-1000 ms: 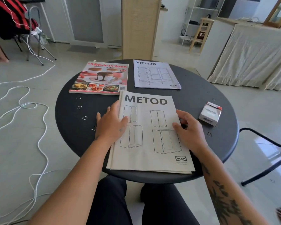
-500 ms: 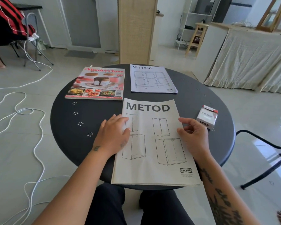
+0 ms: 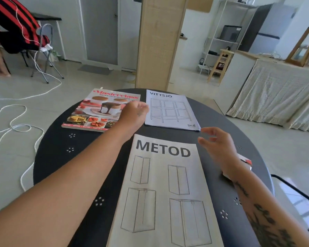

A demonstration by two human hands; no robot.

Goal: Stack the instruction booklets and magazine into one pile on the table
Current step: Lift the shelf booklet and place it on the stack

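Now left hand (image 3: 135, 111) reaches between magazine (image 3: 100, 111) and VITTSJÖ booklet (image 3: 169, 111), grip unclear; right hand (image 3: 216, 141) hovers spread, empty. Next: grasp one, lay on METOD booklet (image 3: 164, 193).

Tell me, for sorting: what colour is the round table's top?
Black, with small hole clusters, on the round perforated metal table; head view.

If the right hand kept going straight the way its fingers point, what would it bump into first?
Most likely the near right corner of the VITTSJÖ booklet. The right hand hovers open, with its fingers aimed up and left toward that corner. Height above the table is hard to judge.
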